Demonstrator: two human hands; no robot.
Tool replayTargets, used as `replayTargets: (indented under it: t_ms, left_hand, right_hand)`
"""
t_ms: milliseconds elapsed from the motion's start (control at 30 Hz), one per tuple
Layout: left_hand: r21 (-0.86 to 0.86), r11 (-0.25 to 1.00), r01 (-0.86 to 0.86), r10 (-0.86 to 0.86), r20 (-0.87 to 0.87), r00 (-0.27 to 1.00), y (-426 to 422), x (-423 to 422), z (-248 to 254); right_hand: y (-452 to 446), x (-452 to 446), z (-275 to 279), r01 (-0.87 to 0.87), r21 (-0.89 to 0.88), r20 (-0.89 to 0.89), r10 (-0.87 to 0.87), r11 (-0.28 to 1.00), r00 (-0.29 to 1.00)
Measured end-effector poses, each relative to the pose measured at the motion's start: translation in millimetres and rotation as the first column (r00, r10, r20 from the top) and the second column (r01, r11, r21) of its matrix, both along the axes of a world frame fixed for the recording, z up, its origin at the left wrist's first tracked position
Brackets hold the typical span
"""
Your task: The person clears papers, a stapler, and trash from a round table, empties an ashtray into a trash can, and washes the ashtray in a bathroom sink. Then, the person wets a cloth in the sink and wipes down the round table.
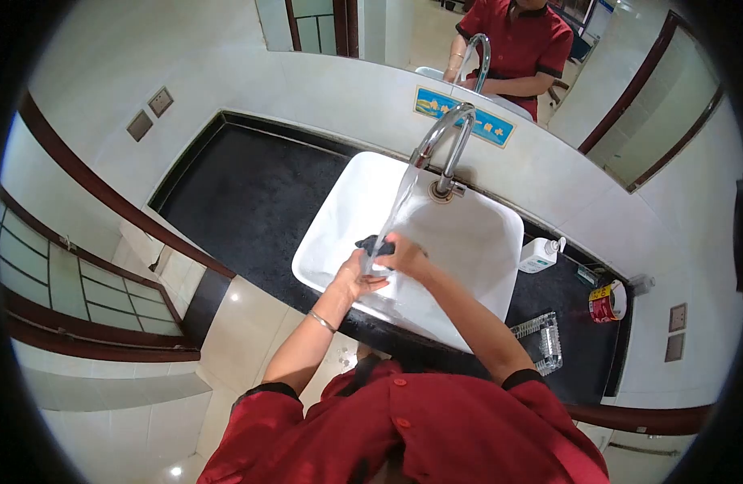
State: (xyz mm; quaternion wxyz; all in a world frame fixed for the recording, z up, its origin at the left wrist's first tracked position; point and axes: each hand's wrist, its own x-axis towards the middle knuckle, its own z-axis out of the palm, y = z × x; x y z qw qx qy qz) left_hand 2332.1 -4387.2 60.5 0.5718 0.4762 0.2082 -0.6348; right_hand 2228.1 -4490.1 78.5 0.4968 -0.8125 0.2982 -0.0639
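Observation:
Water runs from the curved chrome faucet point(445, 137) into the white sink point(327, 250) and falls over both hands. A small dark, crumpled thing, which looks like a wet cloth point(374, 244), is under the stream. My right hand point(405, 254) has its fingers closed on the cloth. Below it, my left hand point(355, 279) is turned palm up with its fingers stretched out, its thumb side close to the cloth. Whether the left thumb touches the cloth, I cannot tell. A bracelet point(322, 323) circles my left wrist.
Right of the sink, a white pump bottle point(541, 255), a red and yellow container point(607, 302) and a clear ridged tray point(549, 343) stand on the black countertop point(242, 181). A mirror point(387, 32) and a blue sign point(466, 116) are on the wall behind.

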Motion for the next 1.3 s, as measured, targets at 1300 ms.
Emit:
replayTargets:
  t_ms: [1300]
  left_hand:
    - [-0.647,0.739,-0.189,-0.101,-0.384,0.918,20.1,-60.7,71.5]
  right_hand:
    - [3.7,-5.1,-5.5,-0.494,0.711,0.679,-0.307,0.501,0.667]
